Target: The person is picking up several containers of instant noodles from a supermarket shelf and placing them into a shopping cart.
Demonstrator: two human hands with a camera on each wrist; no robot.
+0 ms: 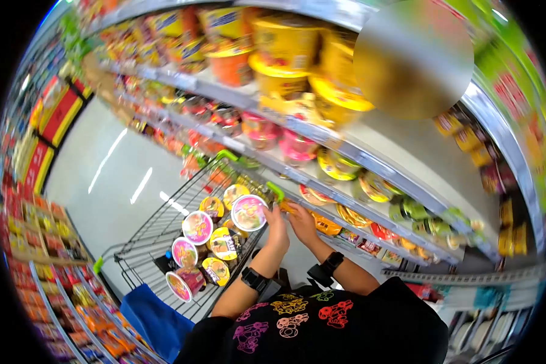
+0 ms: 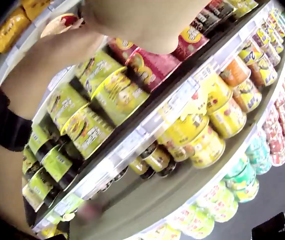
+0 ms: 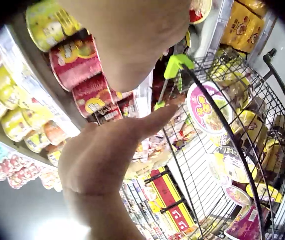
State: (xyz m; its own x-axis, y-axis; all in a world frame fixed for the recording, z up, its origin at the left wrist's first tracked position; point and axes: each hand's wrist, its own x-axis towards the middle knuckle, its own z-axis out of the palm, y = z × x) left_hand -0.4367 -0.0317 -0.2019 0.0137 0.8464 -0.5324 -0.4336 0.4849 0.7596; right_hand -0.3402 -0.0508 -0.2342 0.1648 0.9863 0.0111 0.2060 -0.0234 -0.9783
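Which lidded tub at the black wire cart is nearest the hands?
The round tub with pink-and-white lid, right at the left hand; other tubs sit farther away.

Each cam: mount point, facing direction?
Head: on the head, facing forward-down at black wire cart and grey shelves; left hand, right hand, forearms.
Left wrist: worn there, facing shelved yellow cups; left hand close, right forearm.
Right wrist: likewise, facing cart; right hand close, left beyond.
Head, right wrist share cart, pink-rimmed cup.

Black shirt [image 1: 370, 321], multicoloured cartoon outlines; blue cloth [image 1: 155, 318]; bright-green cart corners [image 1: 276, 192]; round lid [image 1: 249, 212] pink-ringed, white-edged.
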